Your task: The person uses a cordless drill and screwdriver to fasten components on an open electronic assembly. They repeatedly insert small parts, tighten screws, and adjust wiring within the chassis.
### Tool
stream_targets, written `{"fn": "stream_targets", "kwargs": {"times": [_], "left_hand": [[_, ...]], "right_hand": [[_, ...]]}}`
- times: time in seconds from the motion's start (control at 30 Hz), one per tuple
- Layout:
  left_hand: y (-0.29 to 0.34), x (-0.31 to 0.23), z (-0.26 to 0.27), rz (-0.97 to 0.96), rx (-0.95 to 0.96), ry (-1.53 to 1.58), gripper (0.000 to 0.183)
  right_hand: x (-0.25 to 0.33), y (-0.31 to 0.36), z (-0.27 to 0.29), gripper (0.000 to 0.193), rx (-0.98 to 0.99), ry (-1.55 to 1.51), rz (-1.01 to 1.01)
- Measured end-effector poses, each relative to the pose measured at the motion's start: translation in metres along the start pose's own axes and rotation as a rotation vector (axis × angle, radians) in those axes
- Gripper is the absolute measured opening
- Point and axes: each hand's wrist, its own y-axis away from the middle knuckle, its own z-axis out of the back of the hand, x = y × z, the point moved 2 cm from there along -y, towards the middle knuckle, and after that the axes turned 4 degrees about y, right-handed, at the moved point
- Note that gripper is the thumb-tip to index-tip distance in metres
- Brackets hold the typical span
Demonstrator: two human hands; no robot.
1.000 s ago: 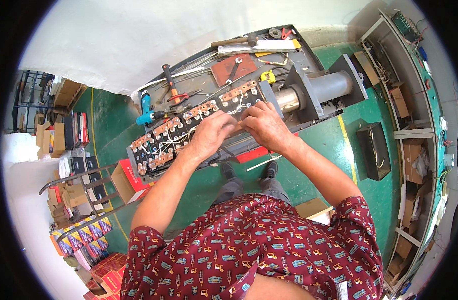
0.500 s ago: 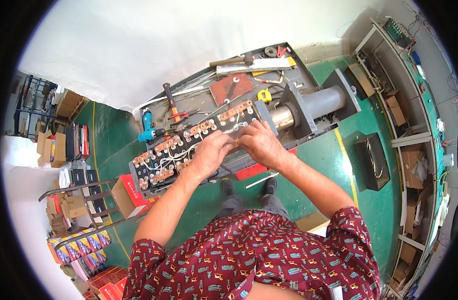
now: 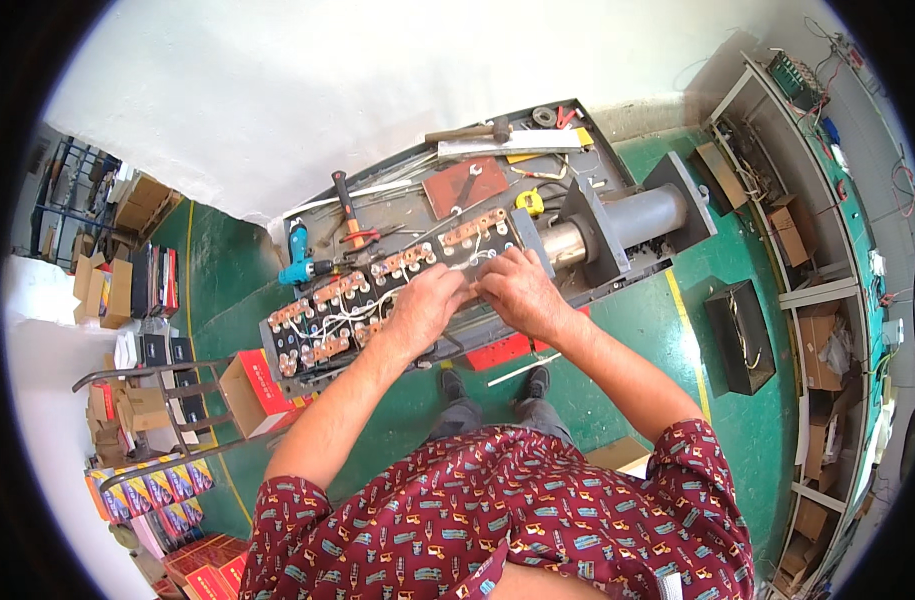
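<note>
we see one teal drill [image 3: 297,258], one orange-and-black-handled tool [image 3: 348,212] and one pair of red-handled pliers [image 3: 358,239]. next lies our one long, dark block [image 3: 372,300], slanted along the near side of the grey metal bench [image 3: 402,215], bearing at least five copper strips [image 3: 475,227], round studs and loose white wires. our left hand [image 3: 429,303] and right hand [image 3: 522,290] nearly meet over its right part, fingers bent inward; we cannot tell whether either grips anything. rightward: one yellow tape measure [image 3: 529,202], one smooth grey cylinder [image 3: 649,215] between two flat plates [image 3: 599,225].
</note>
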Motion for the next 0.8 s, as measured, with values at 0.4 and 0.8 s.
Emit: {"fn": "stream_targets", "kwargs": {"times": [0.4,0.8], "left_hand": [[0.012,-0.012,0.013,-0.014,-0.168,0.163,0.019],[0.109,-0.019,0.021,0.107,-0.532,0.217,0.014]], "right_hand": [[-0.026,0.086,0.037,0.023,-0.518,-0.255,-0.454],[0.004,0.205,-0.02,0.025,-0.333,-0.559,-0.775]]}}
